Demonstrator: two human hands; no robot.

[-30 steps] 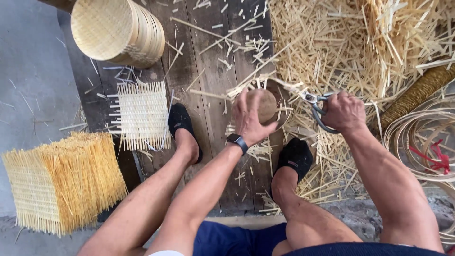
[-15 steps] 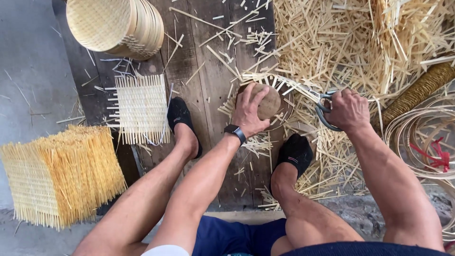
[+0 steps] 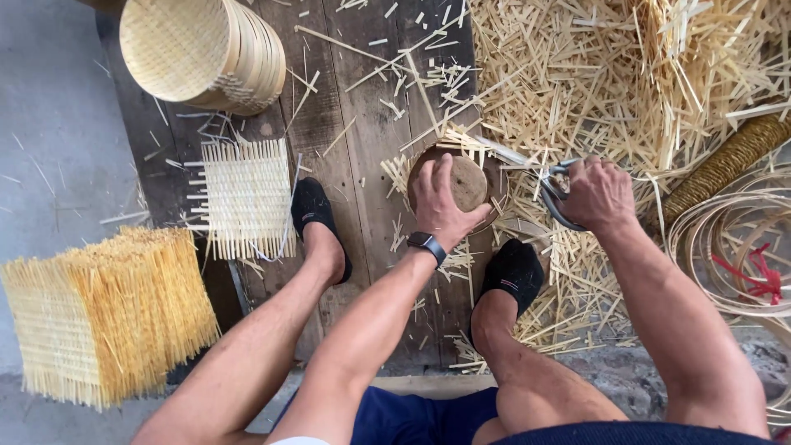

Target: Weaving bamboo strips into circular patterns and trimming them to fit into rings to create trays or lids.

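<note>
Left hand (image 3: 442, 202) flat, fingers spread, pressing round wooden block (image 3: 470, 183) onto woven mat. Right hand (image 3: 597, 194) fist tight round scissors (image 3: 550, 194) handles.

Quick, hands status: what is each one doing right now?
Left hand: open, palm pressing the round wooden block onto a woven mat.
Right hand: closed on the shears, blades toward the mat edge.

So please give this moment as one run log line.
left hand: presses round wooden form | right hand: grips shears, cutting bamboo strips | woven mat beside
</note>
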